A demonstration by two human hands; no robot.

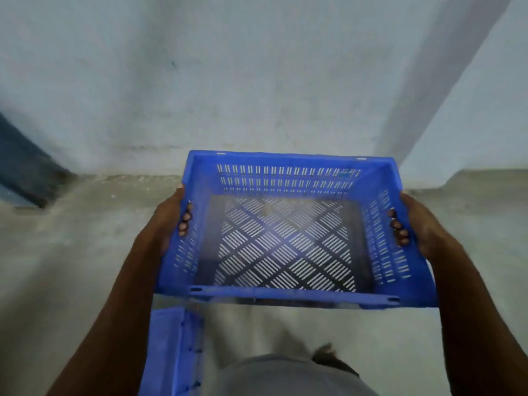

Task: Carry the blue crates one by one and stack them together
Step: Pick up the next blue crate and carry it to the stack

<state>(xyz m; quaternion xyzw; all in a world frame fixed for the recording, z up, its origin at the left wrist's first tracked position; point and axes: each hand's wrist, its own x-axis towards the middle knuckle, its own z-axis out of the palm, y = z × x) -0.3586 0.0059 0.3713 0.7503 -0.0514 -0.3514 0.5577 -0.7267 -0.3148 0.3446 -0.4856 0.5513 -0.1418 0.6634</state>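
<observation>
Gripping a blue crate (pixel 285 224) by its two short sides, the person holds it up off the concrete floor (pixel 71 267), between both hands and level with them. The left hand (pixel 168 221) wraps the crate's left rim, palm against the outer wall, with fingertips (pixel 185 217) curled over the edge and showing inside the slotted side. The right hand (pixel 414 224) mirrors it on the opposite rim, its fingertips (pixel 398 225) hooked over the edge into the crate. Both hands are closed on the crate, thumbs hidden outside the walls.

Between the hands the crate is open at the top and holds nothing; the floor shows pale through the diamond pattern of slots in its base. Its far wall lies beyond the fingertips, its near rim closer to the body than either wrist.

Below the left forearm, nearer the body, part of a second blue crate (pixel 171 352) stands on the floor, cut off by the frame edge. Beyond the hands rises a pale wall (pixel 257 81). Far out past the left hand a dark blue shape (pixel 25 164) is too blurred to identify.
</observation>
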